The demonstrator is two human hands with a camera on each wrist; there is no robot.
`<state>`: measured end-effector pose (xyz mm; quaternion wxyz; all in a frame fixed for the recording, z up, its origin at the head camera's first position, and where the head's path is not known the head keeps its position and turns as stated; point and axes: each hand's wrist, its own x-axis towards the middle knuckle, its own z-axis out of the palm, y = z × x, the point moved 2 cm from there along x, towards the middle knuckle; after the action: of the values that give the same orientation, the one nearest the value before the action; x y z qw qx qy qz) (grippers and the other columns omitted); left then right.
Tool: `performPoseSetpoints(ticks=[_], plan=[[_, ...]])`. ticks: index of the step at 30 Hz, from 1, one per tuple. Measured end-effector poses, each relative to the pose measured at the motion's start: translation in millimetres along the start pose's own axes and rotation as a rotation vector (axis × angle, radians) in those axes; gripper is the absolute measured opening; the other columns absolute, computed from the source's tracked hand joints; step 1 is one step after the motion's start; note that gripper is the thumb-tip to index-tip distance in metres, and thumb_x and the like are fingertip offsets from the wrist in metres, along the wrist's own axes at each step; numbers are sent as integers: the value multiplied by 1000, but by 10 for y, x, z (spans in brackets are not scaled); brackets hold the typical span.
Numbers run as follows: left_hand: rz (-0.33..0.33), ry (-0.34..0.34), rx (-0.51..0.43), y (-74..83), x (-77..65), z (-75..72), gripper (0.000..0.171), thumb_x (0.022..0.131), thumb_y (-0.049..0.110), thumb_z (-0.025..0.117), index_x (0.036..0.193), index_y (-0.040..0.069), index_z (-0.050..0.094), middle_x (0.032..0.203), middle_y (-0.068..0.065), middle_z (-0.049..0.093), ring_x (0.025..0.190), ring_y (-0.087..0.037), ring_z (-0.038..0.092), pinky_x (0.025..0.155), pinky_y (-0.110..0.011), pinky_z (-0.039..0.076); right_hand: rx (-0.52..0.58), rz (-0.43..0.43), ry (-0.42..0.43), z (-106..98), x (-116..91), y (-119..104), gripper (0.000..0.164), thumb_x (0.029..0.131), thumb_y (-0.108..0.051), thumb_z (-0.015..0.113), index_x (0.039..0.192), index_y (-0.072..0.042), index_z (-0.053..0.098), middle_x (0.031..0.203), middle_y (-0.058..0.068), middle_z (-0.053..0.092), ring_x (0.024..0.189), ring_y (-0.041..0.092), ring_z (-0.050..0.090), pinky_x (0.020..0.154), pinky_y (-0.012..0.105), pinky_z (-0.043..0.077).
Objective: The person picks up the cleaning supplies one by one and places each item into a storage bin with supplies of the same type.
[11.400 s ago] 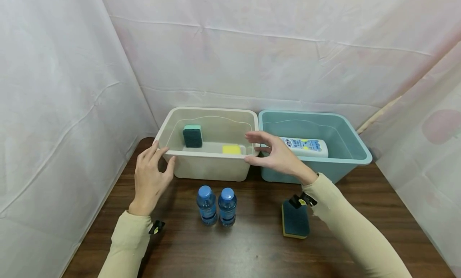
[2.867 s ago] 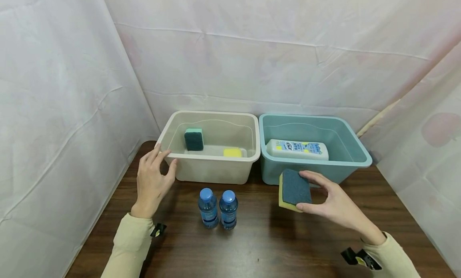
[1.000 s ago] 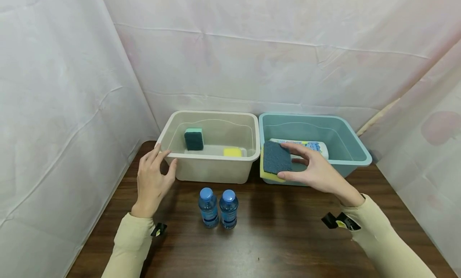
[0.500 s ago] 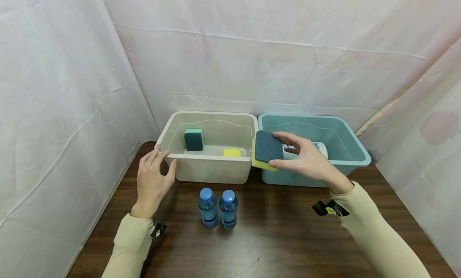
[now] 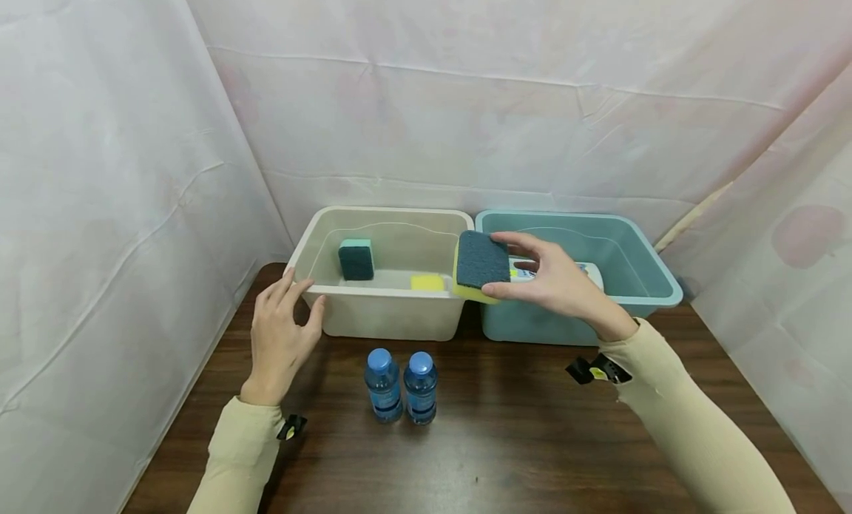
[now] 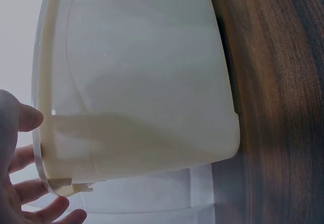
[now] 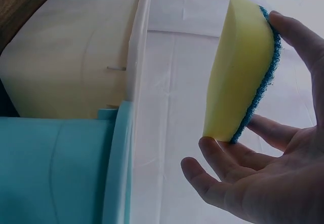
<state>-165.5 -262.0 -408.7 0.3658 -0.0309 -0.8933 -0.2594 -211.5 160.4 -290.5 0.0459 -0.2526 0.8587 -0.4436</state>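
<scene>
In the head view my right hand (image 5: 549,277) pinches a sponge (image 5: 482,262), yellow with a dark blue scouring side, between thumb and fingers. It hangs over the spot where the beige bin (image 5: 393,310) meets the blue bin (image 5: 539,325). The right wrist view shows the sponge (image 7: 238,72) held at its two ends, above the bin rims. My left hand (image 5: 279,336) rests at the beige bin's front left corner, fingers relaxed. In the left wrist view its fingers (image 6: 25,158) lie along the rim. Inside the beige bin are a green sponge (image 5: 356,261) and a yellow piece (image 5: 427,282).
Two small water bottles with blue caps, a left one (image 5: 383,388) and a right one (image 5: 421,390), stand on the dark wooden table (image 5: 492,455) before the beige bin. A white bottle (image 5: 591,274) lies in the blue bin, partly hidden by my right hand. White curtains (image 5: 426,129) enclose the table.
My right hand picked the sponge up from the table, then carried it up and leftward, from before the blue bin to the beige bin's right rim. My left hand stays at the corner.
</scene>
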Motion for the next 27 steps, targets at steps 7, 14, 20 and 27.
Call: performPoseSetpoints(ticks=[7, 14, 20, 27], plan=[[-1, 5, 9, -23, -14, -18, 40, 94, 23, 79, 128, 3, 74, 154, -25, 58, 135, -52, 53, 106, -73, 46, -14, -12, -14, 5, 132, -66, 81, 90, -35, 85, 161, -18, 47, 166, 9, 47, 152, 35, 46, 125, 57, 40], [2, 11, 7, -20, -10, -28, 39, 94, 22, 79, 128, 3, 74, 154, -26, 58, 134, -52, 54, 105, -73, 46, -24, 7, -40, -11, 265, -137, 82, 91, -38, 84, 161, -21, 47, 168, 6, 44, 154, 35, 44, 125, 56, 39], [7, 14, 5, -15, 1, -13, 39, 94, 22, 79, 127, 3, 74, 154, -26, 58, 133, -52, 54, 105, -71, 46, -47, 23, -50, -26, 341, -137, 83, 91, -40, 84, 162, -21, 45, 171, 4, 40, 155, 36, 42, 126, 56, 38], [0, 7, 3, -15, -14, -16, 39, 94, 22, 79, 128, 3, 74, 155, -25, 57, 134, -52, 54, 106, -72, 46, -83, 47, -55, -2, 462, -126, 85, 89, -45, 84, 162, -23, 46, 171, 4, 40, 154, 36, 44, 124, 57, 40]])
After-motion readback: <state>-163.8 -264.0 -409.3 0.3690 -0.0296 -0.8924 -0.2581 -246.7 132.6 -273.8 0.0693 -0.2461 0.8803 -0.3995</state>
